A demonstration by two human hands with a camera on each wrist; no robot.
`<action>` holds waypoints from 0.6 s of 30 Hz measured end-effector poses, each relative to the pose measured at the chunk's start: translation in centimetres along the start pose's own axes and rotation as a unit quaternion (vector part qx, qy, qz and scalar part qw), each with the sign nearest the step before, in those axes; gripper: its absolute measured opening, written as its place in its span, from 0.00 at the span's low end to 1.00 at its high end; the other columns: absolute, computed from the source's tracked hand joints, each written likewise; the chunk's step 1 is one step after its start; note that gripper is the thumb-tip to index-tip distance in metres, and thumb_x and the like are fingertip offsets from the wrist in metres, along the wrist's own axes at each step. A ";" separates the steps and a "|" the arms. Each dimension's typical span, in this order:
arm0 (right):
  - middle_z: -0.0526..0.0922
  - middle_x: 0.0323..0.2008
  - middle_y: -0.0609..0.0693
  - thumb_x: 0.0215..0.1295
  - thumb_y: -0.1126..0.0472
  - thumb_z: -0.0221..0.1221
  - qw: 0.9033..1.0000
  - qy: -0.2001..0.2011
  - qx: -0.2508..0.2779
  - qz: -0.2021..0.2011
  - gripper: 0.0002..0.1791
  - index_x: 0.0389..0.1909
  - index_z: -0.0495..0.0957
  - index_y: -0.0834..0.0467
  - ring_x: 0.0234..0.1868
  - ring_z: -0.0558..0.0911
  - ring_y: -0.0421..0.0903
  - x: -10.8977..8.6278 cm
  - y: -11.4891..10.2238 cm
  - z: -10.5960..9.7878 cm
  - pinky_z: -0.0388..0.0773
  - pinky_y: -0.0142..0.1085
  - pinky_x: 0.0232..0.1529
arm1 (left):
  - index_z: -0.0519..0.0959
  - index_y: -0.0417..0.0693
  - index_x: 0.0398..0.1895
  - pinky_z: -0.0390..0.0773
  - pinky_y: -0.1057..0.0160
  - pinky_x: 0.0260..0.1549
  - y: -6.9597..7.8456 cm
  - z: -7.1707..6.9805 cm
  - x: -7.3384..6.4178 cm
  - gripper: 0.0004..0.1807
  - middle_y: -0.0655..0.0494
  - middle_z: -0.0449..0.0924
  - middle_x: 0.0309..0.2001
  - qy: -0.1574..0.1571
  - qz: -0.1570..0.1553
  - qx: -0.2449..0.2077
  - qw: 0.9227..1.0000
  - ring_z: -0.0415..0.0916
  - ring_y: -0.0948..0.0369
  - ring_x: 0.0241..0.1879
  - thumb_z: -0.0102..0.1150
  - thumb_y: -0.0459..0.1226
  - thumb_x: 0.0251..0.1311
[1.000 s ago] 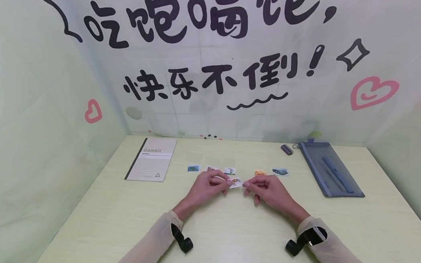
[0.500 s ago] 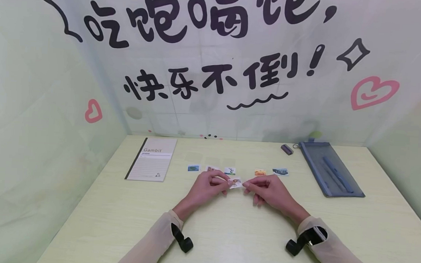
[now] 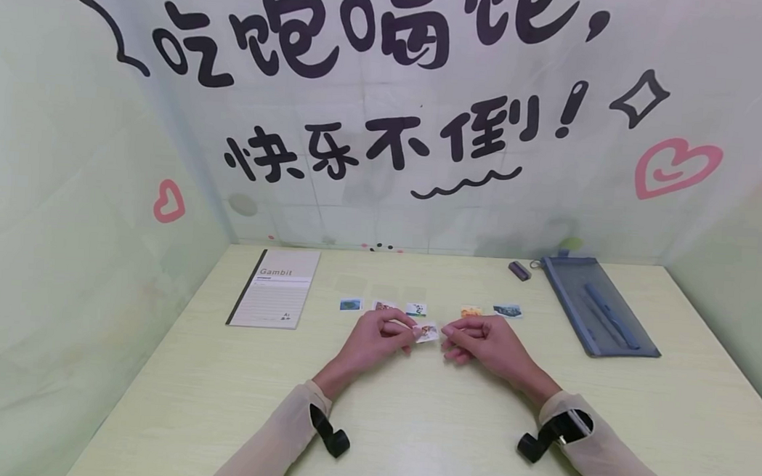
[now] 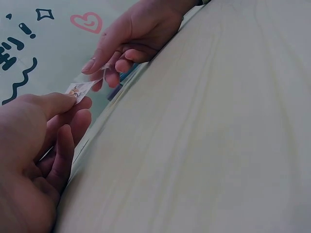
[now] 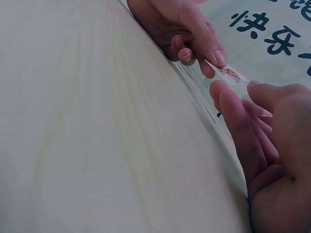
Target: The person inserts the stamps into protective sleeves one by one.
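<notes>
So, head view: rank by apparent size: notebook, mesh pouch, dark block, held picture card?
1. Mesh pouch
2. Notebook
Unranked: dark block and picture card look alike; the left hand partly hides the card.

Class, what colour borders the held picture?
White borders the picture, showing best in the right wrist view.
</notes>
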State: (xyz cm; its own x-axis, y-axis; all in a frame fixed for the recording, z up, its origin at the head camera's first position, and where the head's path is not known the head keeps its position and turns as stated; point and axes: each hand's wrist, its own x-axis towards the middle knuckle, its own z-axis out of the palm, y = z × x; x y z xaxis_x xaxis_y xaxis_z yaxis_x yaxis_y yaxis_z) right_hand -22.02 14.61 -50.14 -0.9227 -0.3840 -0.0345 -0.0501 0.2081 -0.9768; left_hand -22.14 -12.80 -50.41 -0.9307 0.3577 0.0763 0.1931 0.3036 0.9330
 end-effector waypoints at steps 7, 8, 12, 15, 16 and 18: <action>0.94 0.43 0.62 0.76 0.55 0.68 0.999 -0.028 0.021 -0.012 0.19 0.57 0.85 0.65 0.39 0.95 0.52 -0.1 0.0 -0.1 0.91 0.43 0.41 | 0.88 0.59 0.44 0.75 0.61 0.57 0.0 0.1 -0.1 0.07 0.60 0.93 0.29 0.001 -0.005 -0.003 1.000 0.88 0.62 0.38 0.72 0.48 0.71; 0.93 0.43 0.63 0.77 0.55 0.68 0.999 -0.032 0.021 -0.014 0.19 0.57 0.84 0.66 0.39 0.95 0.52 -0.2 -0.1 -0.1 0.91 0.43 0.41 | 0.88 0.60 0.44 0.75 0.61 0.57 0.0 0.1 -0.1 0.07 0.60 0.93 0.29 0.001 -0.006 -0.003 1.000 0.88 0.62 0.38 0.72 0.48 0.71; 0.93 0.43 0.62 0.77 0.55 0.67 0.999 -0.041 0.014 -0.016 0.18 0.54 0.84 0.66 0.38 0.94 0.52 -0.2 -0.1 -0.1 0.91 0.43 0.40 | 0.88 0.60 0.44 0.75 0.60 0.59 0.0 0.1 -0.1 0.06 0.60 0.93 0.29 0.000 -0.006 -0.002 1.000 0.88 0.62 0.38 0.72 0.48 0.71; 0.94 0.43 0.61 0.78 0.54 0.67 0.999 -0.040 0.007 -0.016 0.18 0.54 0.84 0.65 0.36 0.94 0.51 -0.2 0.0 -0.1 0.91 0.42 0.40 | 0.88 0.59 0.45 0.74 0.59 0.60 0.1 0.1 -0.1 0.06 0.60 0.93 0.30 -0.002 -0.006 -0.002 1.000 0.88 0.62 0.39 0.72 0.47 0.71; 0.94 0.43 0.61 0.78 0.54 0.66 0.999 -0.040 0.005 -0.016 0.17 0.54 0.84 0.65 0.36 0.94 0.51 -0.2 0.0 0.0 0.91 0.42 0.40 | 0.88 0.59 0.45 0.75 0.59 0.60 0.1 0.0 -0.1 0.06 0.60 0.93 0.30 -0.002 -0.006 -0.002 1.000 0.88 0.63 0.39 0.72 0.47 0.71; 0.94 0.43 0.61 0.78 0.54 0.66 0.999 -0.039 0.001 -0.017 0.17 0.53 0.84 0.65 0.35 0.93 0.51 -0.1 0.1 0.0 0.91 0.42 0.39 | 0.88 0.59 0.45 0.75 0.58 0.60 0.1 0.0 -0.1 0.06 0.60 0.93 0.30 -0.003 -0.006 0.000 1.000 0.89 0.63 0.39 0.72 0.47 0.71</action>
State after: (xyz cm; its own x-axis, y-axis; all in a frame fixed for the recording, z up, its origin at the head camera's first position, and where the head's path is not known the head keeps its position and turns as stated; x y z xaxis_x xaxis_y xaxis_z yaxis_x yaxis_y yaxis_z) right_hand -21.95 14.69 -50.19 -0.8882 -0.4592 -0.0180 -0.0795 0.1921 -0.9781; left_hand -22.03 -12.78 -50.35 -0.9312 0.3590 0.0623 0.1810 0.3074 0.9342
